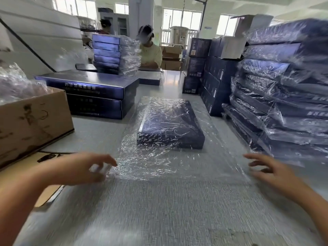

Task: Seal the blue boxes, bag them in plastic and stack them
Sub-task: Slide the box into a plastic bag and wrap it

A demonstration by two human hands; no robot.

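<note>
Your left hand (83,168) and right hand (268,170) are bare, and so are both forearms (32,197) all the way to the frame's lower corners. The wide lens makes your arms look broad near the edges. Your fingers (253,157) are slim, but blur hides the nails and finer detail.

Crinkled, glossy clear plastic bag (159,157) wraps the dark blue cardboard box (170,126). Under it, the table (159,210) shows grey, matt, woven-looking cloth. Left of the bag, a brown matt carton (32,121).
</note>
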